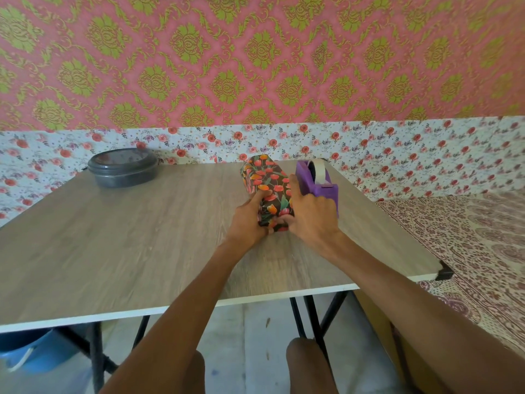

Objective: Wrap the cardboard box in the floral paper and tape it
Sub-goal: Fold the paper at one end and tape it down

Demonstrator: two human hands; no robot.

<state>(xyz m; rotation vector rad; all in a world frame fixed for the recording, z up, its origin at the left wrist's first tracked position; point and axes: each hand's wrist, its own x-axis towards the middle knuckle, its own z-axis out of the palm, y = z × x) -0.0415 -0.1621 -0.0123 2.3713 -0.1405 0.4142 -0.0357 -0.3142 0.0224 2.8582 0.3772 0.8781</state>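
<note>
The box wrapped in floral paper (267, 189) is held on the wooden table (142, 237), gripped at its near end by the left hand (250, 220) and the right hand (309, 214). Tape on the seams cannot be made out. A purple tape dispenser (318, 180) is set just beside it; a dark lidded container (122, 167) is placed well apart.

Both arms (181, 302) are bare from the lower edge of the frame up to the wrists. The left hand (250, 220) and right hand (312, 214) are bare, with slender fingers (294, 186). Two bare knees (309, 362) show at bottom centre.
</note>
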